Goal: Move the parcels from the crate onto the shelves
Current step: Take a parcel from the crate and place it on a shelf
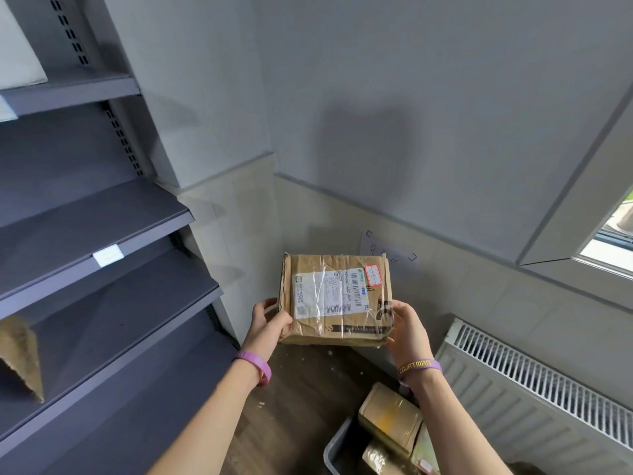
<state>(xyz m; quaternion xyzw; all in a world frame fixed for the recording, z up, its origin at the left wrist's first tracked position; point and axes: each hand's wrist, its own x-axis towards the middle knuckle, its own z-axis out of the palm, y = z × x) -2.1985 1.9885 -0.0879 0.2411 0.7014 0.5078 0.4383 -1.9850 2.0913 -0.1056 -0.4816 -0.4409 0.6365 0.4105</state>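
Between left grip point(269, 323) and right grip point(407, 325), cardboard parcel point(337, 298), label side up.

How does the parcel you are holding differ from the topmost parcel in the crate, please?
The held parcel is gripped by the left hand and right hand; the crate parcel sits untouched in the grey crate. The held parcel shows a white shipping label; the crate parcel shows a yellow patch. Both are taped brown cardboard.

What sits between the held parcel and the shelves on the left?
Nothing. In the head view the gap between the parcel, held by the left hand and right hand, and the shelves is bare; only wall and floor show behind.
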